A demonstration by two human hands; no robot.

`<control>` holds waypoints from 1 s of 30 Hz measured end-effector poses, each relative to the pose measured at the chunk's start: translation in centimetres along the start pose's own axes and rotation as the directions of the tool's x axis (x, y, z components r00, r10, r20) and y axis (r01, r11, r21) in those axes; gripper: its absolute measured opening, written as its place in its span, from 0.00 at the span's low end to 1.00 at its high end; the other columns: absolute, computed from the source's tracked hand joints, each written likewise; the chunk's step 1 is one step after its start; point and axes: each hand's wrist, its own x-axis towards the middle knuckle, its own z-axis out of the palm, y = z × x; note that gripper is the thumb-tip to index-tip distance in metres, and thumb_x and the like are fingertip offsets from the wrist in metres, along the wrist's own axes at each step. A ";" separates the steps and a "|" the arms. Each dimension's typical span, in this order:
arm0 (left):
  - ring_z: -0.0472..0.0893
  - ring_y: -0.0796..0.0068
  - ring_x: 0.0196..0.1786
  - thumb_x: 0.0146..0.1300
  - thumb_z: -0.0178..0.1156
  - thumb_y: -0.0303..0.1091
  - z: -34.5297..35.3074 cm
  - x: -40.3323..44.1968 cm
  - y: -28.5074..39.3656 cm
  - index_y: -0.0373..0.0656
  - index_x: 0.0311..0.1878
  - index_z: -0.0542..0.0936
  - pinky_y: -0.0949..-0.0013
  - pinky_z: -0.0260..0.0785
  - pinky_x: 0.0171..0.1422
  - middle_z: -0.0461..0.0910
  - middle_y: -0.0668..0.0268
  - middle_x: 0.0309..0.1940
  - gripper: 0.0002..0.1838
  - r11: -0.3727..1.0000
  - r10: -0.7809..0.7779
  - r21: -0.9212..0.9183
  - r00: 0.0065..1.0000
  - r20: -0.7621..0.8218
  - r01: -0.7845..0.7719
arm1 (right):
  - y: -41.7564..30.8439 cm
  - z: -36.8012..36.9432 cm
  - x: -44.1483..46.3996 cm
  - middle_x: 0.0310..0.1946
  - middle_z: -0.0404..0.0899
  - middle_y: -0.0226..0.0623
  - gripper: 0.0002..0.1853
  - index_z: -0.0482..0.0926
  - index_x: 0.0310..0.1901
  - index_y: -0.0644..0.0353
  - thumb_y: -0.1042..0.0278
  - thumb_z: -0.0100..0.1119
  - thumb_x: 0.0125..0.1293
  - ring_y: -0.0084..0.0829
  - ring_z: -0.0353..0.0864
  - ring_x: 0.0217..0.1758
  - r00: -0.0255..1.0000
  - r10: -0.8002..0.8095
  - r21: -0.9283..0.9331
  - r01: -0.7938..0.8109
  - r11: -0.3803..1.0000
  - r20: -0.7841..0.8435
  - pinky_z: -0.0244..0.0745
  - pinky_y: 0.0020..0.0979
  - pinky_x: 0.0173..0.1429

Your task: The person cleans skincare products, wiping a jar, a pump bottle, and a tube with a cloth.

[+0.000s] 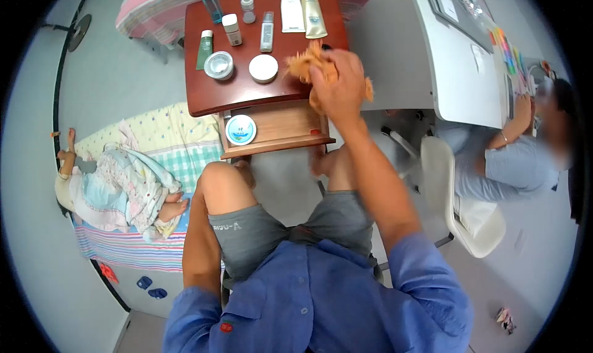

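I have the right hand (343,84) closed around a crumpled orange cloth with frayed edges (302,63), over the right front corner of the glossy reddish-brown wooden table (213,96); whether the cloth presses on the surface, I cannot tell. The left hand is out of view, so its state is unknown to me. To handle this well, I would gather the loose fringe under my palm, since it reaches toward the round white-lidded jar (264,69) and could snag it. I would make short, flat strokes, steering clear of the upright-looking gold-beige tube (313,14) behind, and mind the pulled-out light-wood drawer (278,127) below the front edge.
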 end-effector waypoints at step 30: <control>0.83 0.72 0.39 0.68 0.65 0.39 -10.6 7.0 -2.3 0.33 0.46 0.85 0.68 0.75 0.45 0.87 0.61 0.37 0.16 0.470 0.469 0.882 0.855 -0.221 -0.030 | 5.2 3.1 1.7 0.54 0.82 0.47 0.27 0.83 0.61 0.44 0.62 0.71 0.56 0.47 0.84 0.56 0.833 0.426 -0.365 -0.296 0.883 0.353 0.79 0.42 0.61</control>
